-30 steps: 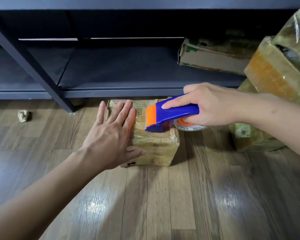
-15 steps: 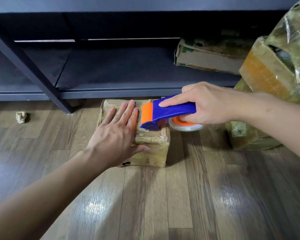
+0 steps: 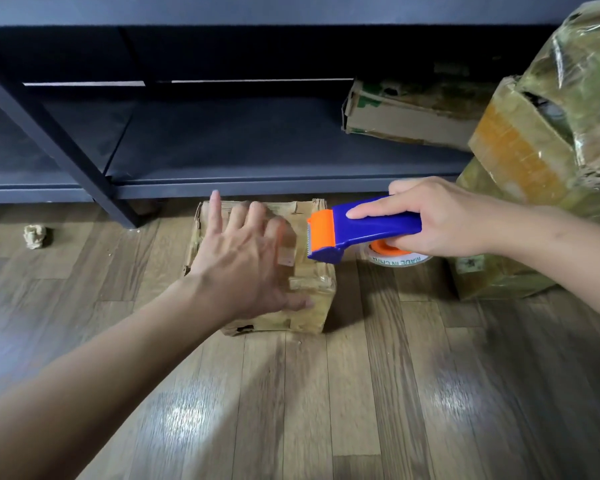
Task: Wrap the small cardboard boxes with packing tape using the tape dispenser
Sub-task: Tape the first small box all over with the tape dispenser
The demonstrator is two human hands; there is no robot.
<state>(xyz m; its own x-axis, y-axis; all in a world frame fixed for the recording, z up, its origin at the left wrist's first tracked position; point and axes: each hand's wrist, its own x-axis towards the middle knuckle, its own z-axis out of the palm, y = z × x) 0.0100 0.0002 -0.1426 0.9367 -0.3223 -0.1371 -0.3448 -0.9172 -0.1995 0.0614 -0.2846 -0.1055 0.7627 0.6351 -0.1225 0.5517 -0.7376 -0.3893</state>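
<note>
A small cardboard box [image 3: 305, 306], shiny with tape, sits on the wooden floor in front of a dark shelf. My left hand [image 3: 243, 265] lies over its top with the fingers spread and partly curled downward, the thumb on the front face. My right hand [image 3: 440, 220] grips the blue and orange tape dispenser [image 3: 357, 230], forefinger stretched along its top. The dispenser's orange toothed end hangs just off the box's right top edge. A tape roll [image 3: 395, 256] shows under the handle.
A dark metal shelf [image 3: 257, 181] runs across the back, with a flat cardboard box [image 3: 406, 119] on it. Taped cardboard boxes [image 3: 541, 140] are piled at the right. A crumpled scrap [image 3: 34, 236] lies on the floor at left.
The dispenser has drawn back to the right, off the box top. My left hand's fingers went from flat on the top to spread and partly bent.
</note>
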